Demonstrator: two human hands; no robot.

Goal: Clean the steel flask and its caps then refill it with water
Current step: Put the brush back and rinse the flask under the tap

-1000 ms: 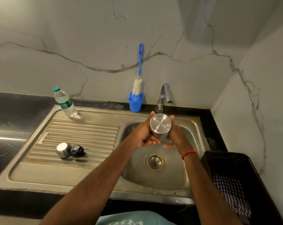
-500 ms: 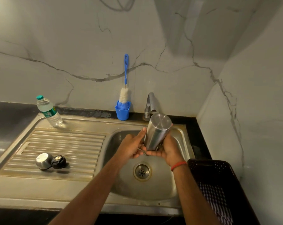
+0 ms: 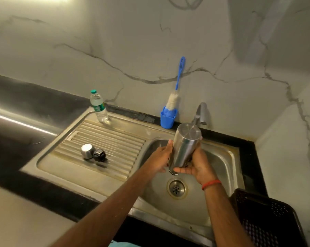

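The steel flask (image 3: 184, 148) is upside down over the sink (image 3: 227, 157), flat base up and tilted toward the tap (image 3: 200, 113), whose spout is partly covered by that base. The flask's mouth faces down above the drain (image 3: 177, 188) and is hidden behind the right thumb, so the view does not show whether anything is running out. At the bottom right a black basket (image 3: 268, 220) is cut off by the frame edge; what lies inside it is too dark to make out.

Both forearms reach in from below. The left hand (image 3: 161, 157) wraps the flask's left side, thumb pointing up along the steel and fingers curled behind, so its grip is closed on the body. The right hand (image 3: 197, 166), with a red thread (image 3: 211, 183) on its wrist, cups the lower end, thumb laid across the front near the mouth and fingers round the far side, also a closed grip.

On the ribbed drainboard (image 3: 115, 139) lie the steel cap (image 3: 86, 151) and the black cap (image 3: 99, 155), touching each other and well apart from the flask. A plastic bottle (image 3: 99, 109) with a green top stands at the drainboard's far corner beside the dark worktop (image 3: 26, 107); its green label carries print that is probably a brand name but is too small to read. A bottle brush (image 3: 177, 86) stands in a blue holder (image 3: 167, 118) against the wall.
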